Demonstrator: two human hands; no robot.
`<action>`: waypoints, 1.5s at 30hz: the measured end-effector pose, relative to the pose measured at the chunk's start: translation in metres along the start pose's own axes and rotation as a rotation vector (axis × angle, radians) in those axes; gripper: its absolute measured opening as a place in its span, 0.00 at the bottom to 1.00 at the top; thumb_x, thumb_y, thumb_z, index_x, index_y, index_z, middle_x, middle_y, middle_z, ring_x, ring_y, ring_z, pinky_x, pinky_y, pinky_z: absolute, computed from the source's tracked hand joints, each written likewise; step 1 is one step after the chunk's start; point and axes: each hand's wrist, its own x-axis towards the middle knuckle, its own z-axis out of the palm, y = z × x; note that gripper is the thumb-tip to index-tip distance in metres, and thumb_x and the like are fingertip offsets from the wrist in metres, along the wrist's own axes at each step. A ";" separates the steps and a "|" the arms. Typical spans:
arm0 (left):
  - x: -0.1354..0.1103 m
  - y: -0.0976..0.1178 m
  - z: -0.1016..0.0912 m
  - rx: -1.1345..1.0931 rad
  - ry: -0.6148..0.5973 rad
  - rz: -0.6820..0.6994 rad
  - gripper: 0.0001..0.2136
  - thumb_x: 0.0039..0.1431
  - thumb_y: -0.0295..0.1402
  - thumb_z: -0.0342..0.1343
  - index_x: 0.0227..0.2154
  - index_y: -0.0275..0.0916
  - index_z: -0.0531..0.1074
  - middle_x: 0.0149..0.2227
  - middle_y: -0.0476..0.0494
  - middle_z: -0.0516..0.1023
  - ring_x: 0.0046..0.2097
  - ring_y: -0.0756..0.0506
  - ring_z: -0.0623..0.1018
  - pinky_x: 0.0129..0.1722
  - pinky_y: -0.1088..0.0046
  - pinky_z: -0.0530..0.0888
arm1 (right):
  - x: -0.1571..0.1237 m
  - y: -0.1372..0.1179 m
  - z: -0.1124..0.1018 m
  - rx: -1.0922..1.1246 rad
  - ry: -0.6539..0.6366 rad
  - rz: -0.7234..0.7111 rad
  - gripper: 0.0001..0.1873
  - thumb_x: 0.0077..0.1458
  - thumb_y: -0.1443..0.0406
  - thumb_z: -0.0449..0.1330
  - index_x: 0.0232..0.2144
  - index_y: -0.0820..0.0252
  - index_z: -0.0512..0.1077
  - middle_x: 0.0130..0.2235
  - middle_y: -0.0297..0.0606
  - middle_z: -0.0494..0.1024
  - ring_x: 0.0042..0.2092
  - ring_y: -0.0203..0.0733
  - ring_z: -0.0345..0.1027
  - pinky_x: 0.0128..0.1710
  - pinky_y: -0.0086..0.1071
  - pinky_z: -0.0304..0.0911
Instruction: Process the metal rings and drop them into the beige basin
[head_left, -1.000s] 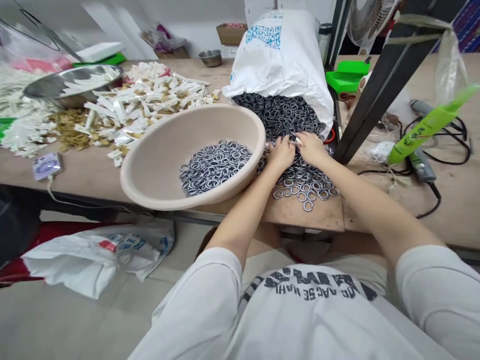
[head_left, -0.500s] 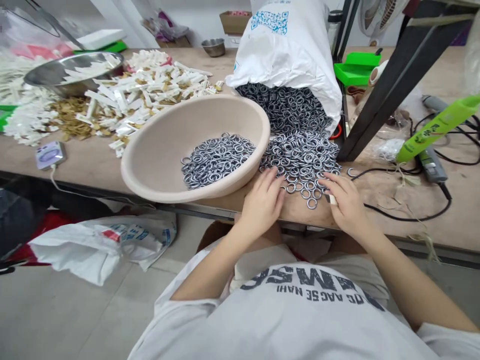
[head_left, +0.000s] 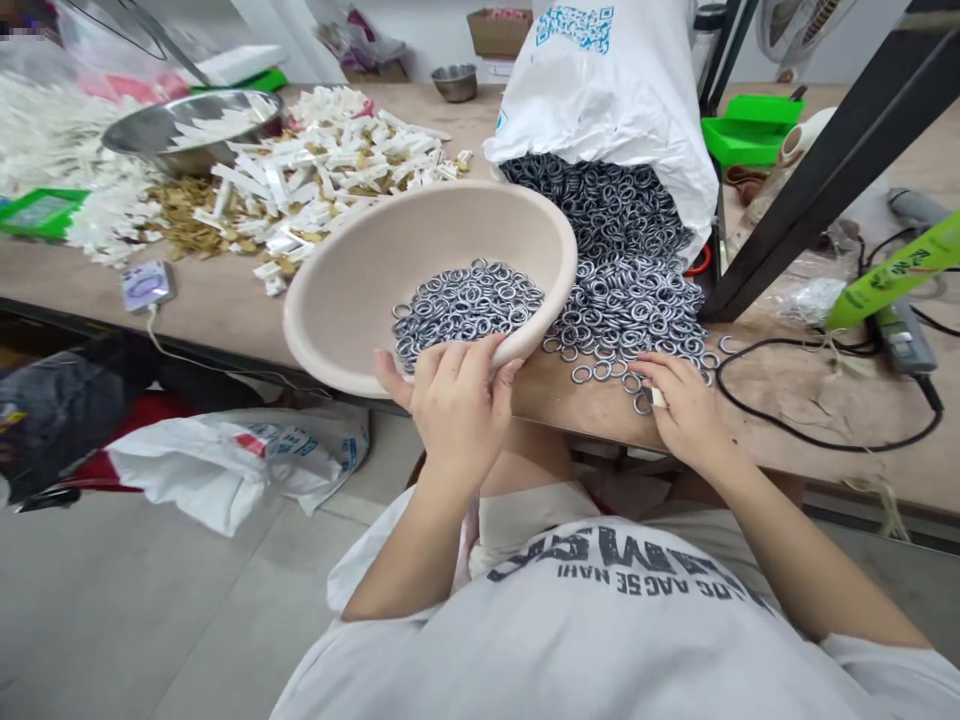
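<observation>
My left hand (head_left: 463, 405) grips the near right rim of a beige plastic basin (head_left: 330, 300), its fingers hooked over the edge. Inside the basin lies a heap of grey metal rings (head_left: 469, 310). My right hand (head_left: 686, 410) rests at the near edge of a second pile of rings (head_left: 634, 310) on the table, fingers stretched out and touching some of them. By its thumb shows a small whitish piece (head_left: 658, 398); whether it is held or wrapped on the thumb I cannot tell. The loose rings spill from a white sack (head_left: 600, 100) lying on its side.
Behind the basin, white and brown pieces (head_left: 300, 180) spread around a metal bowl (head_left: 187, 135). A dark metal post (head_left: 802, 180) stands right of the sack. A black cable (head_left: 825, 440) loops over the table (head_left: 780, 385) at right. A green tray (head_left: 750, 130) sits farther back.
My left hand has left the loose rings and moved left onto the basin's rim. My right hand stays by the pile. The whole view has shifted a little.
</observation>
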 end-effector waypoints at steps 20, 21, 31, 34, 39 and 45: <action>-0.022 0.033 0.079 -0.636 -0.453 -0.003 0.10 0.69 0.38 0.49 0.38 0.43 0.75 0.40 0.42 0.79 0.44 0.42 0.77 0.49 0.62 0.73 | -0.001 -0.015 -0.011 0.560 0.079 0.484 0.16 0.55 0.55 0.67 0.43 0.55 0.75 0.37 0.34 0.78 0.36 0.40 0.70 0.40 0.35 0.65; -0.024 0.040 0.077 -0.811 -0.484 -0.114 0.10 0.69 0.40 0.50 0.38 0.43 0.74 0.38 0.44 0.79 0.41 0.43 0.77 0.46 0.65 0.74 | 0.002 -0.020 -0.007 0.628 0.061 0.467 0.17 0.55 0.55 0.67 0.44 0.55 0.75 0.37 0.34 0.78 0.36 0.40 0.70 0.40 0.35 0.65; -0.024 0.083 0.088 -1.137 -0.567 -0.287 0.21 0.67 0.51 0.49 0.28 0.39 0.67 0.26 0.49 0.68 0.30 0.49 0.66 0.31 0.74 0.63 | 0.002 -0.024 0.002 0.590 0.057 0.391 0.17 0.61 0.51 0.62 0.31 0.57 0.68 0.29 0.31 0.66 0.31 0.36 0.59 0.32 0.31 0.56; -0.024 0.094 0.095 -1.308 -0.600 -0.393 0.23 0.66 0.53 0.49 0.27 0.38 0.67 0.24 0.50 0.65 0.27 0.51 0.64 0.28 0.74 0.62 | -0.001 -0.021 0.004 0.618 0.103 0.325 0.16 0.58 0.52 0.66 0.38 0.55 0.69 0.35 0.34 0.70 0.35 0.38 0.64 0.36 0.32 0.60; -0.024 0.108 0.103 -1.534 -0.598 -0.574 0.23 0.62 0.54 0.55 0.24 0.38 0.64 0.22 0.53 0.61 0.22 0.54 0.59 0.23 0.77 0.58 | 0.002 -0.010 -0.003 0.642 0.088 0.350 0.16 0.66 0.49 0.56 0.37 0.55 0.67 0.31 0.32 0.68 0.31 0.37 0.62 0.33 0.32 0.58; -0.019 0.110 0.109 -1.590 -0.542 -0.784 0.23 0.59 0.52 0.59 0.23 0.38 0.62 0.21 0.55 0.58 0.22 0.55 0.56 0.21 0.78 0.56 | -0.003 -0.010 -0.009 0.129 0.034 0.079 0.12 0.67 0.56 0.55 0.36 0.57 0.68 0.31 0.33 0.71 0.31 0.37 0.63 0.33 0.33 0.53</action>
